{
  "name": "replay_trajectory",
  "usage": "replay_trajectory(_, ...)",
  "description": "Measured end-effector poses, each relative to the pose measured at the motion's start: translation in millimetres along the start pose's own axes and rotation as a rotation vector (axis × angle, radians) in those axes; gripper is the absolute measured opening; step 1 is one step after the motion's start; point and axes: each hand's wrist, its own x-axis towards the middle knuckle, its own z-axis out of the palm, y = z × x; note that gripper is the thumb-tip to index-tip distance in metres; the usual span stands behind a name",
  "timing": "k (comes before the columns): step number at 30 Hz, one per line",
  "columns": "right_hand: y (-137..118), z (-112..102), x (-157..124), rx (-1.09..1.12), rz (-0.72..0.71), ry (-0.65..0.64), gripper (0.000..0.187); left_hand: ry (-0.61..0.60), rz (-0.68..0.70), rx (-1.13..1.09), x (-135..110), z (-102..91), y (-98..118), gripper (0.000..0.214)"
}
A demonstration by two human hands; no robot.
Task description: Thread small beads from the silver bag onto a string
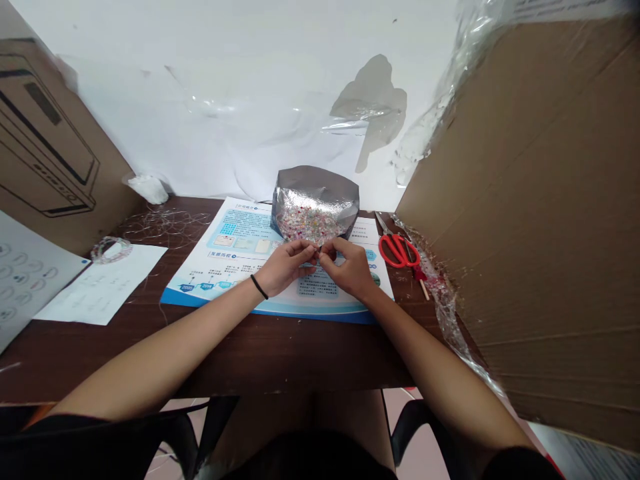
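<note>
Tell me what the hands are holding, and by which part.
The left hand and right hand pinch something too tiny to identify, by a part that cannot be told.

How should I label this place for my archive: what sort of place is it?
Probably a makeshift handicraft bench: a wooden table walled by cardboard panels, holding a foil pouch of small colourful pieces and red-handled scissors.
</note>
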Motion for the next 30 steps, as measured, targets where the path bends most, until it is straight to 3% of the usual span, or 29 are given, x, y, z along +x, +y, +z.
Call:
replay_trajectory(12,-1.6,-0.6,0.8,0.042,0.062,-0.036,0.010,0.013,0.008,-0.005,-0.3,0.2,1.0,0.018)
replay_trajectory(22,0.0,0.2,1.1,0.075,0.107,0.015,0.005,0.025,-0.004,0.001,-0.9,1.8,1.8,0.018)
replay_trajectory(30,1.8,1.0,0.8,0.037,0.066,0.015,0.007,0.011,-0.005,0.006,-1.4,1.5,1.8,0.019)
